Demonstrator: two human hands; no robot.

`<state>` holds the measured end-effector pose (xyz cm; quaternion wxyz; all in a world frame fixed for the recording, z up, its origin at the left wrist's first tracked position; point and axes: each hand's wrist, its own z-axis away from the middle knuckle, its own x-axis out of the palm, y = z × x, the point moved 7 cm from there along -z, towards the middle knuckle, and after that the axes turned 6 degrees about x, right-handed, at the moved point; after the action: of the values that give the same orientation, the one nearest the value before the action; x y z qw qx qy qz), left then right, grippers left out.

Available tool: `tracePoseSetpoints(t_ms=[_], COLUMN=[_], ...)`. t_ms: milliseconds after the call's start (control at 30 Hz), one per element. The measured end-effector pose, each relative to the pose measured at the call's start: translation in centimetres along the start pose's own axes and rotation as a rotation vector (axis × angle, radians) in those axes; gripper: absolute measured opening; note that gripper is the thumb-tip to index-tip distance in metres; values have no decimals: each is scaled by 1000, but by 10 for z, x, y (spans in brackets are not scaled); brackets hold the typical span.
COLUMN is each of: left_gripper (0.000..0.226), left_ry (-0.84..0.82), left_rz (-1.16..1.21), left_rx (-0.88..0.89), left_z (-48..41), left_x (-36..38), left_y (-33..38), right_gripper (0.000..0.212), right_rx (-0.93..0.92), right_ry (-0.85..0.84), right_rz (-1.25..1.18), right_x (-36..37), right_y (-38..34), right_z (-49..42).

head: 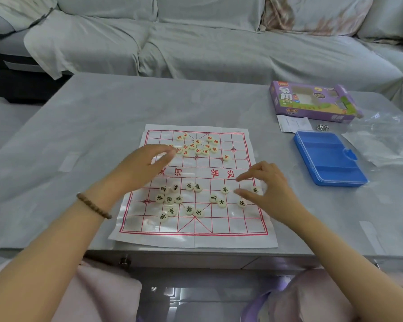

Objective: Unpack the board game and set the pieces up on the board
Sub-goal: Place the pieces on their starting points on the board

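A white paper xiangqi board (235,226) with a red grid lies flat on the grey table. Several round cream pieces with red characters (197,145) cluster on its far half. Several with black characters (172,199) lie scattered on the near half. My left hand (147,166) reaches over the middle left of the board, fingertips at the red cluster and blurred; I cannot tell whether it holds a piece. My right hand (265,184) hovers over the right near side, fingers loosely curled, beside a black-character piece (255,190), holding nothing visible.
A shut blue plastic case (328,158) lies right of the board. Behind it are the purple game box (312,101), a paper slip (293,123) and a clear plastic bag (382,140). A sofa with a grey cover (196,43) stands beyond the table.
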<state>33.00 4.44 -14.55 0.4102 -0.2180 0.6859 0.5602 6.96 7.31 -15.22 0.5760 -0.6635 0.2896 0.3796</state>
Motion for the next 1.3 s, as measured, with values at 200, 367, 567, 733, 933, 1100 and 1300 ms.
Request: tracePoseSetpoints(t_ms=[200, 367, 567, 733, 933, 1100, 1300], left_gripper=[20, 28, 36, 32, 33, 33, 30], left_ry=[-109, -156, -192, -244, -223, -167, -143], left_rz=[77, 16, -17, -34, -14, -17, 8], left_rx=[-76, -52, -15, 3, -10, -35, -122], left_z=[16, 13, 1, -6, -1, 16, 35], left_x=[11, 29, 42, 51, 41, 23, 12], left_y=[-25, -14, 0, 6, 4, -13, -51], right_gripper=[28, 31, 28, 36, 39, 43, 46], right_rx=[-83, -108, -121, -15, 12, -99, -212], right_ry=[-95, -123, -184, -241, -374, -478, -486], right_rz=[39, 140, 177, -43, -141, -147, -148], right_x=[43, 67, 70, 61, 63, 85, 99], right_y=[-38, -47, -51, -39, -31, -43, -63], right_z=[-18, -24, -19, -2, 12, 28, 35])
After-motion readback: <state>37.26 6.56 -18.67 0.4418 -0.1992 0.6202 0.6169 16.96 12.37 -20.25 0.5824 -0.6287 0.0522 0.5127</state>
